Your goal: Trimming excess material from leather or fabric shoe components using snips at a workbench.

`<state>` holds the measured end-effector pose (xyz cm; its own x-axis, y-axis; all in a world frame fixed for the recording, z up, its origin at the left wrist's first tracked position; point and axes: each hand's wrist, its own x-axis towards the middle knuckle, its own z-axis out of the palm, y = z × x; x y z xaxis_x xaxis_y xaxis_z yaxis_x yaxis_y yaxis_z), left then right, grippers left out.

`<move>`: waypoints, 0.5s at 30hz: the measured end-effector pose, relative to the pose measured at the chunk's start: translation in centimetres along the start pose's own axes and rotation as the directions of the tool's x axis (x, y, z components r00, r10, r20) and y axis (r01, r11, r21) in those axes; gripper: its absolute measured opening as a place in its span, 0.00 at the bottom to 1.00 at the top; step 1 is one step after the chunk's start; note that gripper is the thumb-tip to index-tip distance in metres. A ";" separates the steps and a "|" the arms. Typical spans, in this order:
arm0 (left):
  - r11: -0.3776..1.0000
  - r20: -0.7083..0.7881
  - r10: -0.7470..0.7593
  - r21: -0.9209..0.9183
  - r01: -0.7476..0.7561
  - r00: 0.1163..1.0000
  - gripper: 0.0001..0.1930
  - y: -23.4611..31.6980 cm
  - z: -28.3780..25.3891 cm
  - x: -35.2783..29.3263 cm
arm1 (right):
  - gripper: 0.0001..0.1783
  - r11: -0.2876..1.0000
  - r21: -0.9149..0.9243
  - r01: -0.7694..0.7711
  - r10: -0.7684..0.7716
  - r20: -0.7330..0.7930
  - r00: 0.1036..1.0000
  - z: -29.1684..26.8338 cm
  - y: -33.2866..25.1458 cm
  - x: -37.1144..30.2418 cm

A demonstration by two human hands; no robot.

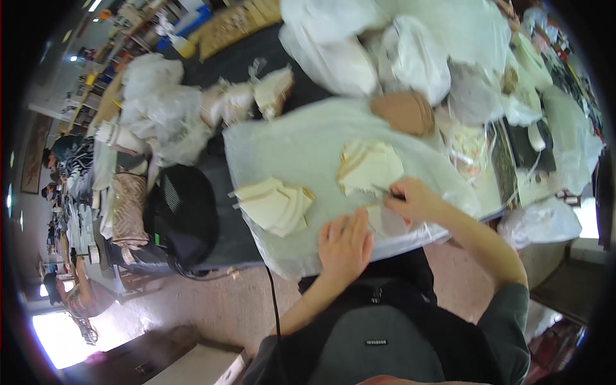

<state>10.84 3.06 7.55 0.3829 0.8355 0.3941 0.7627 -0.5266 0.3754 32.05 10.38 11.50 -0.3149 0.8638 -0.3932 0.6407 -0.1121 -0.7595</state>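
My left hand [345, 247] lies on the plastic-covered table near its front edge, fingers stretched out. Its fingertips are beside a pale cream piece [385, 221] that lies flat between my two hands. My right hand [416, 200] is closed around a thin, dark, pointed tool [383, 190]; most of it is hidden in the fingers, so its kind cannot be made out. The tip points left, at the lower edge of a fanned stack of cream cut pieces [372, 165]. Another fanned stack of cream pieces [273, 206] rests to the left of my left hand.
Clear plastic sheeting [308, 138] covers this part of the dark table. A stack of brown rounded pieces [404, 113] sits at its far right. White plastic bags [410, 58] crowd the back. A black mesh-panelled bag [186, 212] stands left, and a black cable [274, 295] hangs off the front edge.
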 end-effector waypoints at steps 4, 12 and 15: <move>1.000 -0.041 -0.022 0.001 0.022 0.999 0.22 -0.3 0.0 0.2 | 0.13 0.991 0.116 -0.073 0.067 0.051 0.996 -0.1 -0.7 0.1; 1.000 -0.043 -0.027 0.011 0.027 0.999 0.20 0.1 0.7 0.6 | 0.12 0.985 0.149 -0.083 0.078 0.037 0.996 0.3 -0.1 -0.2; 0.998 -0.042 -0.016 0.057 0.018 0.999 0.20 0.3 0.9 0.7 | 0.12 0.987 0.154 -0.055 0.052 0.029 0.998 0.2 0.1 -0.4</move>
<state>11.85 3.63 7.17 0.3487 0.8362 0.4233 0.7980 -0.5017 0.3338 32.06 9.93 11.46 -0.3014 0.8425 -0.4465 0.5418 -0.2341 -0.8073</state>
